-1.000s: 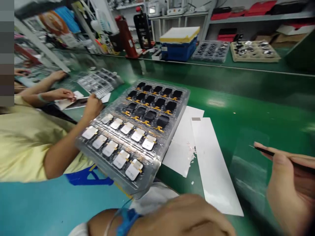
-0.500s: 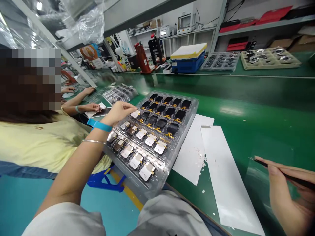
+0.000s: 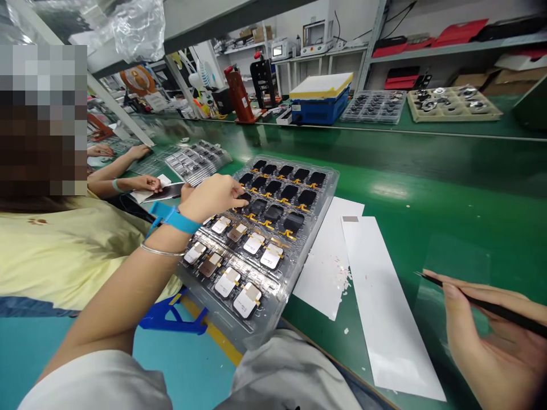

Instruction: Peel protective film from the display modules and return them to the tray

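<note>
My left hand (image 3: 216, 196), with a blue wrist strap, reaches over a clear plastic tray (image 3: 277, 319). Its thumb and index finger close on a small black screen (image 3: 245, 197) at the left of the third row; the other fingers hide nearby pockets. Rows of black screens (image 3: 306, 199) with orange flex tails fill the far part. Nearer me lie modules with white or brown backs (image 3: 247, 300). At the right, my right hand (image 3: 491, 336) grips black tweezers (image 3: 482, 304), their tips above a clear film (image 3: 455, 265) on the green bench.
White sheets (image 3: 318, 285) and a white strip (image 3: 391, 319) lie right of the tray, with small scraps (image 3: 342, 276). A co-worker in yellow (image 3: 85, 250) sits left. A blue box (image 3: 320, 108) and parts trays (image 3: 455, 105) stand behind. A blue stool (image 3: 173, 319) is below.
My left hand has shifted right along the third row, from a white-backed module to the neighbouring black screen. The whole view has moved slightly; my right hand still holds the tweezers.
</note>
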`<state>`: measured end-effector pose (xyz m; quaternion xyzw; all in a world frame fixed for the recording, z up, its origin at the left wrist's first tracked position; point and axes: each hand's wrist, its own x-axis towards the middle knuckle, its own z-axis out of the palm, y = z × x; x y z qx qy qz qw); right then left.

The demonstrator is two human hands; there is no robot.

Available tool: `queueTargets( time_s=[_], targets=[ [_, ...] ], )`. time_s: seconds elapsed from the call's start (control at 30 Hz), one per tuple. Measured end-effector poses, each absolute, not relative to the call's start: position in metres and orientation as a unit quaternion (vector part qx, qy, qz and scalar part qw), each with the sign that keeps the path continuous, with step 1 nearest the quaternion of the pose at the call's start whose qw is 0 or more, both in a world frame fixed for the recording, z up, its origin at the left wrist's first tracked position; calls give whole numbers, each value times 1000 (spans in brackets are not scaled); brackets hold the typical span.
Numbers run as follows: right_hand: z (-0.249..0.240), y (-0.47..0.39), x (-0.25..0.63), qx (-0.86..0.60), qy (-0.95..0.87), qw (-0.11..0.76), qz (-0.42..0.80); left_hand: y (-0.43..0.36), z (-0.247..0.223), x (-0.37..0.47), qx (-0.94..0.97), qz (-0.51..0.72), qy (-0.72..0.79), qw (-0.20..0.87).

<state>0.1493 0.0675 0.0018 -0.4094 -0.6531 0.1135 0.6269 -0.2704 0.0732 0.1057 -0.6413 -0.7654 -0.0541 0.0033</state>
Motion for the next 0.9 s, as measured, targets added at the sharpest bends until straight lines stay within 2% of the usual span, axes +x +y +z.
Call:
queueTargets(
  time_s=[0.1,0.2,0.27,0.33,0.43,0.5,0.73,0.9],
  targets=[
    [8,68,147,-349,-687,632,91,73,121,-261,-649,-32,-760,14],
    [13,68,144,-324,-702,633,42,55,135,-236,-660,-92,-746,-1],
    [12,67,144,-304,-709,635,35,33,137,-208,-678,-181,-706,-98],
    [8,64,146,-311,-708,626,98,7,131,-171,-699,-248,-635,-217],
    [3,57,149,-346,-696,599,190,-30,112,-110,-751,-296,-539,-240],
    [4,53,152,-364,-708,570,202,-44,93,-74,-752,-303,-504,-297],
    [19,46,154,-340,-770,502,200,-16,17,-15,-499,-459,-466,-568],
    [21,45,146,-307,-828,453,122,5,1,-16,-488,-498,-439,-566]
  ],
)
